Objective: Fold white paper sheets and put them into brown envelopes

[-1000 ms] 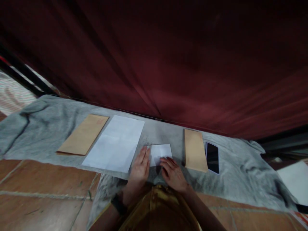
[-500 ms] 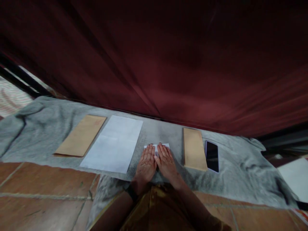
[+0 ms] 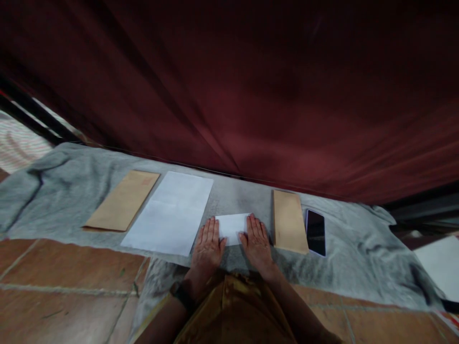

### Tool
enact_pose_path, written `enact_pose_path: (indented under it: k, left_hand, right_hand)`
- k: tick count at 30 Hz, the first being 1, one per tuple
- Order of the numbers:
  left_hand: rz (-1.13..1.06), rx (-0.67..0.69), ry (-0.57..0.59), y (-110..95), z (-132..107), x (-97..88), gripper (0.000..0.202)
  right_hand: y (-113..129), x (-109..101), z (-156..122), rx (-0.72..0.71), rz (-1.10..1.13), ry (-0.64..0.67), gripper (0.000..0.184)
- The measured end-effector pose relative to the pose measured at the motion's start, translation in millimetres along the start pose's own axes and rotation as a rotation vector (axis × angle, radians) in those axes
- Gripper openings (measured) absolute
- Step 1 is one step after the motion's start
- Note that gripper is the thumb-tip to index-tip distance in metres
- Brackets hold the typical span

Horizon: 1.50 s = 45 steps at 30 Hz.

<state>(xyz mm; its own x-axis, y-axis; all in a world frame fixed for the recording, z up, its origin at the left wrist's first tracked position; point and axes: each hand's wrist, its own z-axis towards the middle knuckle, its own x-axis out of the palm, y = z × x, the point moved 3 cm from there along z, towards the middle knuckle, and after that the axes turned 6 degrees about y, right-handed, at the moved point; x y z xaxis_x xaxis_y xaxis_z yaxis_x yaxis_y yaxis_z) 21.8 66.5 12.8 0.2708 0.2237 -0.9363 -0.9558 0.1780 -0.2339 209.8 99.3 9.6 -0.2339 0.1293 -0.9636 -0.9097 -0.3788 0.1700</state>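
A small folded white paper [image 3: 232, 227] lies on a grey cloth [image 3: 71, 191] spread over the tiled floor. My left hand [image 3: 207, 243] lies flat at the paper's left edge, fingers stretched out. My right hand [image 3: 256, 240] lies flat at its right edge, fingers out as well. Both hands touch the paper's sides and hold nothing. Left of my hands lies a large unfolded white sheet [image 3: 171, 213], and further left a brown envelope [image 3: 124, 199].
A second brown envelope [image 3: 289, 220] and a black phone [image 3: 315, 232] lie on the cloth to the right. A dark red curtain [image 3: 251, 95] hangs behind. Another white sheet [image 3: 441, 267] shows at the far right. Brown floor tiles [image 3: 64, 286] run along the near side.
My hands came together on top of the folded paper, then slid apart to its left and right edges, uncovering its middle.
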Motion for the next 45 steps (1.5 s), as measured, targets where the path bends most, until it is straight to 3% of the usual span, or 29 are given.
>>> enact_pose_path:
  k: [5,11,16,22,27,30,36,45]
  left_hand:
    - [-0.013,-0.032,-0.063,-7,-4,-11.0,0.072]
    - [-0.041,0.231,0.057,-27,-5,-4.7,0.065]
    - [-0.013,0.215,0.029,-13,-17,1.2,0.069]
    - [0.031,0.172,0.069,-1,-35,-8.6,0.071]
    - [0.032,0.177,0.078,1,-40,-9.6,0.074]
    - [0.04,0.2,0.073,4,-38,-8.5,0.073]
    - [0.068,0.258,0.104,9,-42,-13.1,0.061]
    - [0.029,0.219,0.096,11,-48,-5.9,0.065]
  right_hand:
    - [-1,2,0,0.002,0.005,0.007,0.064]
    - [-2,5,-1,0.027,-0.001,0.038,0.062]
    - [-2,4,0,0.02,0.001,0.036,0.063]
    - [-4,4,-1,0.017,0.043,0.004,0.063]
    - [-4,-1,13,0.035,0.111,-0.009,0.052]
    - [7,-4,38,-0.005,0.151,0.066,0.047]
    - [21,-12,86,0.0,0.23,0.384,0.041]
    - [1,-18,101,0.021,0.327,0.471,0.019]
